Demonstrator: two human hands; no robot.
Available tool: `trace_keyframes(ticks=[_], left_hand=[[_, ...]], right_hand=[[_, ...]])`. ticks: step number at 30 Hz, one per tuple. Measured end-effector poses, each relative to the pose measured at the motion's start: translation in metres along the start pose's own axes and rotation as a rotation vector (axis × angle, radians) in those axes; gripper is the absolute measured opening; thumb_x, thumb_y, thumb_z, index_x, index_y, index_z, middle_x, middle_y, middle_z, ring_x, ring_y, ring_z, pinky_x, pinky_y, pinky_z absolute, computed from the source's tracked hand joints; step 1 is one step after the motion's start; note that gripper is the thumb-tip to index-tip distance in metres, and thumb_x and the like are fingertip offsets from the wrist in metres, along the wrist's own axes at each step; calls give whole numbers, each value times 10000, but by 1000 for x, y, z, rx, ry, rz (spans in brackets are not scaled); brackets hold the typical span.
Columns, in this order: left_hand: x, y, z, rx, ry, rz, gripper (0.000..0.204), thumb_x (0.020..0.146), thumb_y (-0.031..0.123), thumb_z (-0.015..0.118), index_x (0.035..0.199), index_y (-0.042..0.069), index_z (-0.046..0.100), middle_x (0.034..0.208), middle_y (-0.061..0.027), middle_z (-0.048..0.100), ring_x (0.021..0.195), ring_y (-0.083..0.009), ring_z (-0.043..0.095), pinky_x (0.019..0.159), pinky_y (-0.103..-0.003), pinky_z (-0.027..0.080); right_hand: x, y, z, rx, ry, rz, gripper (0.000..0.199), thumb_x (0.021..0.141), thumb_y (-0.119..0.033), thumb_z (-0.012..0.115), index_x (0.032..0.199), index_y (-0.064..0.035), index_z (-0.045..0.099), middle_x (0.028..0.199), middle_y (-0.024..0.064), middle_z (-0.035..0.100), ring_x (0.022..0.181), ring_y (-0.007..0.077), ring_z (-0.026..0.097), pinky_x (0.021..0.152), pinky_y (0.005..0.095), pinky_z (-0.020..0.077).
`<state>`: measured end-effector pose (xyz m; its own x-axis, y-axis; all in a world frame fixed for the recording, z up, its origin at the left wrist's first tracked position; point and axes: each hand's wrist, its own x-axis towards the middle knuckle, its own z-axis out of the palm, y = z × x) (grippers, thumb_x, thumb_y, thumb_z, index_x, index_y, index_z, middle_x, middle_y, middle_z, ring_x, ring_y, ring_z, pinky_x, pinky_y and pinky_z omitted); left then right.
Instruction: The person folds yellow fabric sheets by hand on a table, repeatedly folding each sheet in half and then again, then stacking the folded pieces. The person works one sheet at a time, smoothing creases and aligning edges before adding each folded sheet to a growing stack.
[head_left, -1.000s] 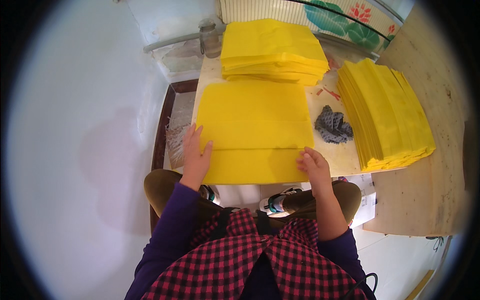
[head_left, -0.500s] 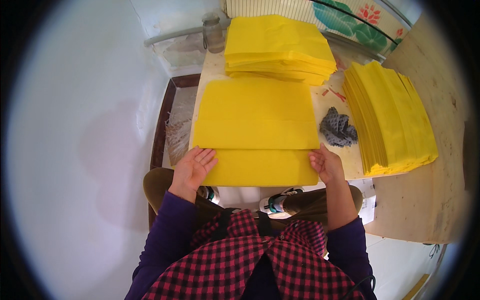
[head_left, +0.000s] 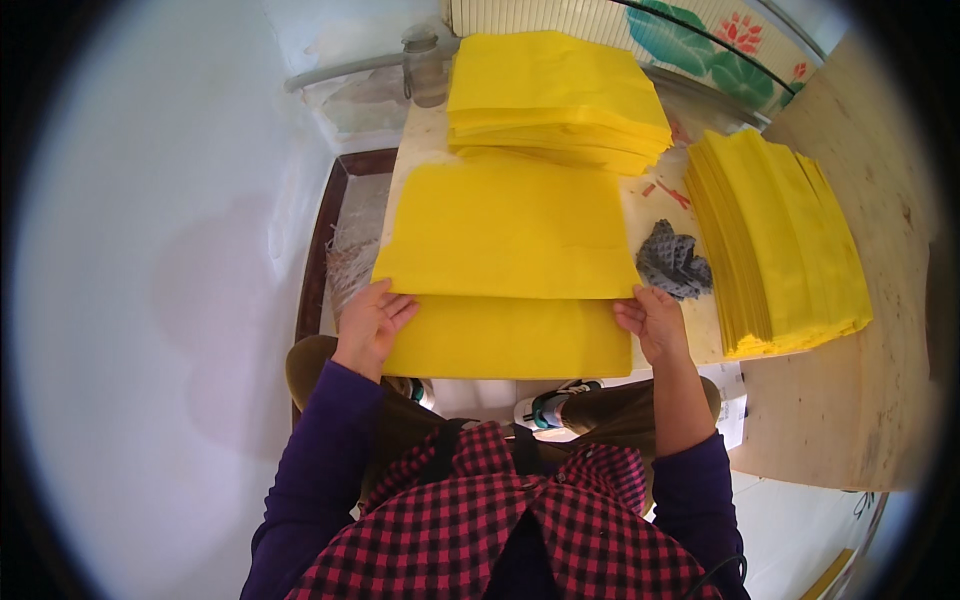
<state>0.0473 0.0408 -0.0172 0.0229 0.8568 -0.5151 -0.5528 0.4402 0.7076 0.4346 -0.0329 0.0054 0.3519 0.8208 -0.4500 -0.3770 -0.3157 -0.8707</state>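
Observation:
A yellow cloth-like sheet [head_left: 510, 225] lies in front of me, its near edge running straight across between my hands. My left hand [head_left: 370, 325] pinches the left corner of that edge between thumb and fingers. At the opposite corner, my right hand [head_left: 655, 322] pinches the sheet the same way, fingers curled. Below this edge shows a second yellow layer [head_left: 505, 338], which reaches the table's front edge. Whether the two layers are one folded piece I cannot tell.
A thick stack of yellow sheets [head_left: 555, 95] lies behind, and another stack [head_left: 785, 245] stands at the right. Between them are a crumpled grey cloth [head_left: 675, 258] and red scraps [head_left: 672, 194] on the wooden table [head_left: 705, 325]. A bottle [head_left: 425, 70] stands at the back left.
My left hand has shifted slightly left and its spread fingers have closed on the sheet's corner, drawing that corner outward. My right hand stays nearly in place at its corner.

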Motion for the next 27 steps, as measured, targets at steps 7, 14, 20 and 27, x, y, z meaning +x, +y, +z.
trace_keyframes(ticks=[7,14,20,27], left_hand=[[-25,5,-27,27,-65,3,262,899,120,518,1129,-6,528,1103,-157,611,999,-322,603,903,-452,499],[-28,20,-43,209,-137,-150,303,931,184,507,1180,12,536,1116,-136,638,971,-282,633,875,-401,519],[-22,30,-39,353,-162,-137,298,950,246,492,1180,69,561,1121,-64,650,979,-204,635,844,-375,516],[-23,22,-39,338,-120,-69,282,955,243,480,1177,89,560,1122,-40,651,987,-175,626,807,-345,514]], right_hand=[[-32,15,-8,-67,-57,12,138,956,-141,531,925,-7,545,884,139,662,780,205,680,687,285,579],[-28,14,-22,-187,-100,59,237,964,-187,530,1027,38,572,920,146,666,765,211,684,690,286,571],[-26,14,-25,-368,-40,-78,374,982,-273,513,1216,18,530,1071,134,645,977,194,640,816,296,529],[-56,34,-18,-413,7,-425,582,1024,-381,378,1417,48,351,1430,180,414,1346,249,368,1109,334,269]])
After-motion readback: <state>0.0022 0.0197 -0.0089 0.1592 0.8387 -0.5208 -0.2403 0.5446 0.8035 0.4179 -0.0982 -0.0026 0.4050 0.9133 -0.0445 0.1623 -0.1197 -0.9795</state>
